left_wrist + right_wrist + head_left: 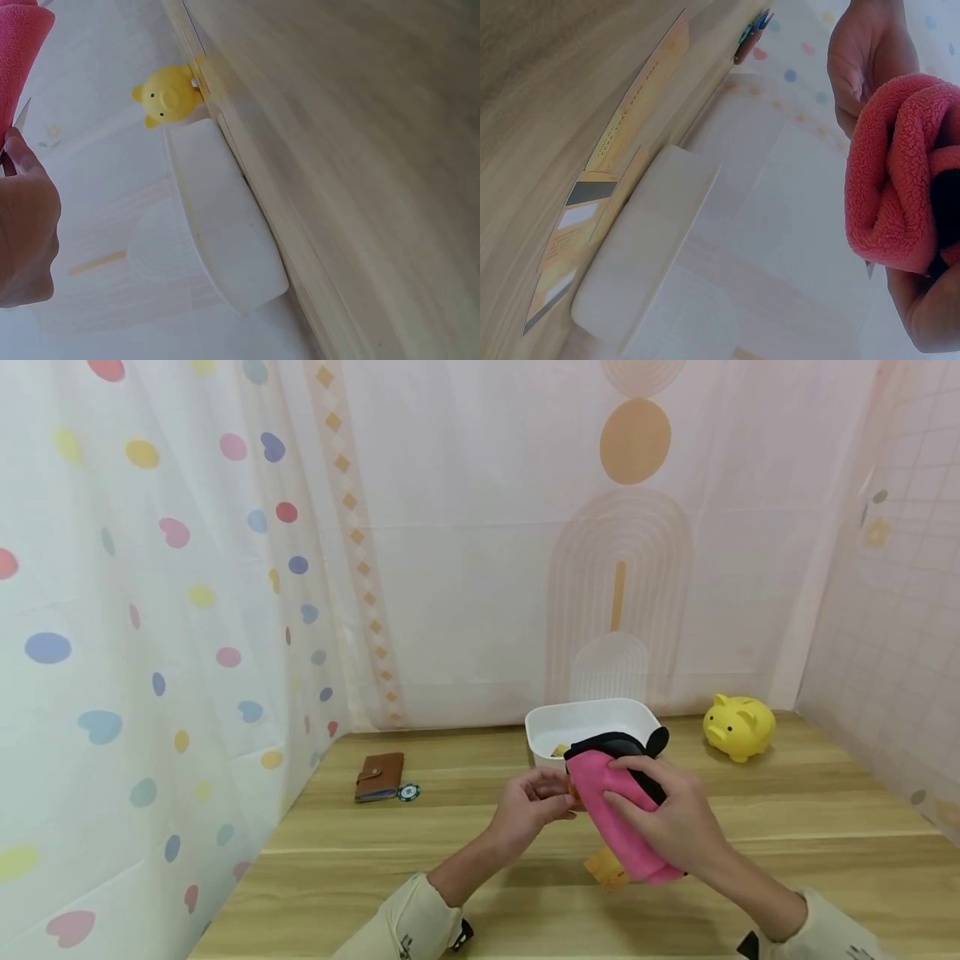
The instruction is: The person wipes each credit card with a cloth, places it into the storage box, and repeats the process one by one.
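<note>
A pink fuzzy item with black parts [618, 818] [889, 180] is gripped by my right hand [678, 814] above the table. At its left side, my left hand [528, 810] [26, 225] pinches a thin card, mostly hidden by the fingers and the pink cloth; a pointed corner [22, 114] shows in the left wrist view. Orange-gold cards lie on the table below, one partly visible [606, 867] in the head view, several in the right wrist view, including one with printed characters [639, 101].
Behind the hands stands a white bin [543, 727] with a small yellowish piece in it. A yellow piggy bank [738, 727] is at the back right. On the left lie a brown wallet [381, 775] and a green-and-white round chip [408, 792]. Curtains border the table.
</note>
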Tool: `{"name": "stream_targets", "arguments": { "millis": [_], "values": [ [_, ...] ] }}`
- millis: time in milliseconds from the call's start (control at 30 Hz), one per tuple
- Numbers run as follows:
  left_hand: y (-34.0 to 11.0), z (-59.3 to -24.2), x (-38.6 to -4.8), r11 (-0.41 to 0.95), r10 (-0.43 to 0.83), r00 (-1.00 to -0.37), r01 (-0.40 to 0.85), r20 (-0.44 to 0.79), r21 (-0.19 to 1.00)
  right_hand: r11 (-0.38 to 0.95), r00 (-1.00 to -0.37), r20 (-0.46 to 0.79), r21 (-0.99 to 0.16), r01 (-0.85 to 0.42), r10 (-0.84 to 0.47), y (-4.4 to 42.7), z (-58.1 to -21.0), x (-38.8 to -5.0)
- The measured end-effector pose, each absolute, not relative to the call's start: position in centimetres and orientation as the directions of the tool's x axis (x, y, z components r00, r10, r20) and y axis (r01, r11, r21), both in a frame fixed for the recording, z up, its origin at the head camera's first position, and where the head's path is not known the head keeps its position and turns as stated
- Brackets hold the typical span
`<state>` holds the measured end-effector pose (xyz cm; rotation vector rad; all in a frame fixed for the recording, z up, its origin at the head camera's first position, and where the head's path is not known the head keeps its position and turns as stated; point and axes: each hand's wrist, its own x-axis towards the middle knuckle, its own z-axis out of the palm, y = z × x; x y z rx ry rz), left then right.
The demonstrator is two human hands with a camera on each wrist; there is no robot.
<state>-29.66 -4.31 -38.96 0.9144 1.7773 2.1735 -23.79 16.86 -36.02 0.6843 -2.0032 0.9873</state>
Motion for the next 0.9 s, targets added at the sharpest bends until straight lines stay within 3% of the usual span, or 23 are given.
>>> {"name": "stream_targets", "arguments": {
  "millis": [400,667,900],
  "values": [
    [-4.2,-38.8,-29.4,-0.205,0.507,-0.794,0.268,0.336,0.941,0.577,-0.478,0.865,-0.314,-0.754,-0.155,16.6,-36.3,-24.1],
    [-3.7,-38.5,-28.8,-0.092,0.408,-0.867,0.271,0.285,0.958,0.652,-0.483,0.862,-0.279,-0.705,-0.153,16.9,-36.7,-24.4],
    [-3.5,-38.4,-28.5,-0.079,0.374,-0.883,0.274,0.283,0.958,0.701,-0.503,0.852,-0.271,-0.660,-0.144,17.6,-36.8,-24.6]
  ]
}}
